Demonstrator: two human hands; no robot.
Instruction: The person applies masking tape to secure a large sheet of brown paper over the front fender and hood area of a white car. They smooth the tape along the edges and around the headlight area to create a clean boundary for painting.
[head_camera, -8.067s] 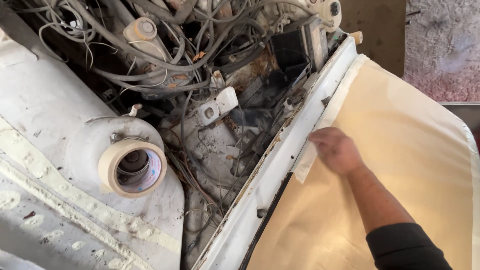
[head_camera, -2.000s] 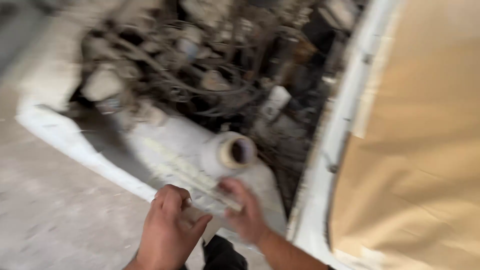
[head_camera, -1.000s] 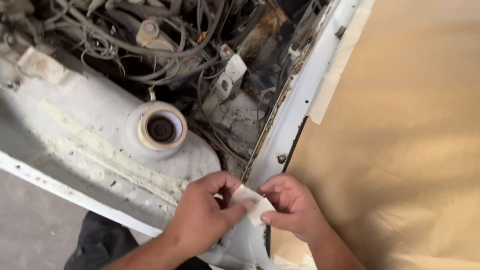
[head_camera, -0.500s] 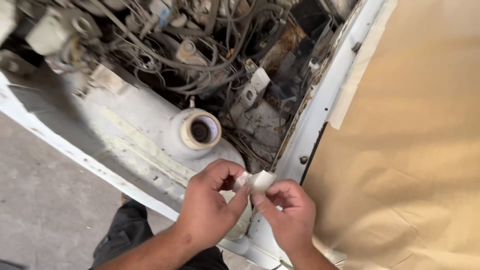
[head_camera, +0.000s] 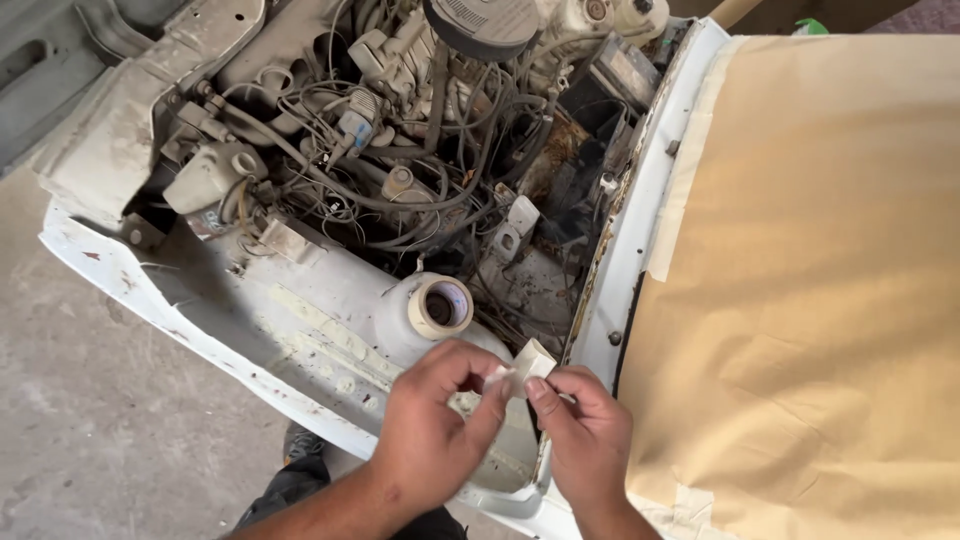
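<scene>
— Hands, two, bare, low in the head view: what does each one have?

— Left hand (head_camera: 435, 420): curled, thumb and forefinger pinched on one end of a short strip of masking tape (head_camera: 522, 366). Right hand (head_camera: 590, 440): likewise nearly closed, fingertips pinching the other end of the same strip. The strip sits between the two hands, held above the front corner of the car body.

— Items close by?

— Tape roll (head_camera: 440, 305): cream, lying on its side on the white front panel (head_camera: 300, 320), just above the left hand, not touched. Engine bay (head_camera: 420, 150): open, crowded with hoses and wires, rust by the inner edge. Fender edge (head_camera: 640, 220): white, running up to the right of the bay. Brown masking paper (head_camera: 820, 280): covers the fender side, its near edge taped down. Concrete floor (head_camera: 90, 420): grey, at left.
</scene>
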